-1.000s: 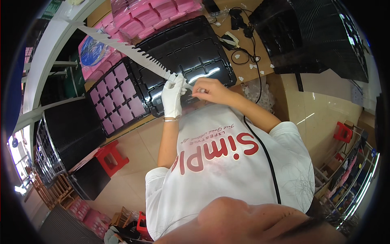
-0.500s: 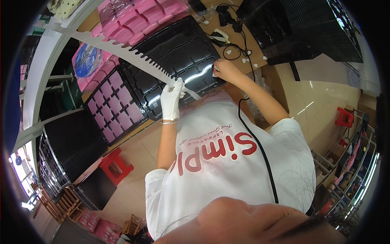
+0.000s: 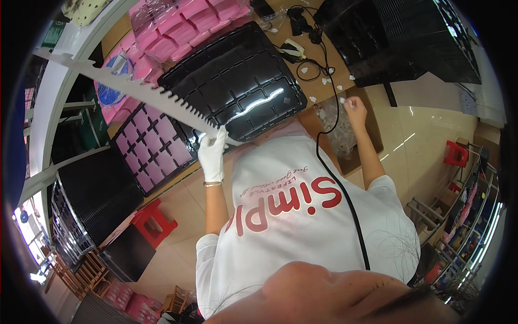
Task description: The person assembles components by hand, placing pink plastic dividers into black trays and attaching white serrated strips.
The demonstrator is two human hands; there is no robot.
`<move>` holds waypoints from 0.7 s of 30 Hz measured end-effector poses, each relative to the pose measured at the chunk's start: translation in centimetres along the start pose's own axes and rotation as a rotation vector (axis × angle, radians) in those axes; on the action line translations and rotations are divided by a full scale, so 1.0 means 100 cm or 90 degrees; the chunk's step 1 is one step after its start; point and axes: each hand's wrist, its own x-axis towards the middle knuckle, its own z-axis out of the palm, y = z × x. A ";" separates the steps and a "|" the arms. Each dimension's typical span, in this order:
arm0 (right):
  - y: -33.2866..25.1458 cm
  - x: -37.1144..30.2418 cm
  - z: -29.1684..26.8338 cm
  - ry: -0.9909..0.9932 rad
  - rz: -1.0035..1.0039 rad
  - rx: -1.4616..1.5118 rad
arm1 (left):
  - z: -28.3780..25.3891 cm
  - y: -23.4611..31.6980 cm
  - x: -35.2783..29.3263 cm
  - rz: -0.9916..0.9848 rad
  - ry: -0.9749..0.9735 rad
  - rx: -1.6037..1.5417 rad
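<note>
My left hand [image 3: 212, 156], in a white glove, pinches the near end of a long white strip [image 3: 156, 102] with a toothed edge. The strip slants up to the far left, across the black molded trays. Beneath it lies a black plastic tray [image 3: 232, 75] with raised dividers, its near edge close to my body. My bare right hand [image 3: 355, 112] is lifted to the right of the tray, over an open cardboard box [image 3: 372, 135]. Its fingertips are closed on a small white piece [image 3: 342, 101], too small to make out further.
Pink trays [image 3: 178, 32] in clear film lie at the back. At left is a tray of pink compartments [image 3: 148, 143]. Cables [image 3: 324, 70], a cutter-like tool [image 3: 292, 49] and white scraps lie on the bench. Black tray stacks [image 3: 399, 43] stand at right; a red stool [image 3: 155, 222] sits below.
My right hand has left the tray's near right edge and moved right, over the box. My left hand has drawn the toothed strip left and slightly toward me.
</note>
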 end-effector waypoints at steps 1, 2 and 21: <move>0.048 -0.001 -0.004 -0.048 0.030 -0.092 | -0.006 -0.001 -0.003 0.002 -0.002 -0.001; 0.092 -0.001 -0.003 -0.095 0.058 -0.183 | -0.010 -0.004 -0.005 0.019 0.004 -0.007; -0.387 0.167 0.188 -0.044 -0.916 0.098 | -0.024 -0.021 -0.002 0.009 -0.184 0.045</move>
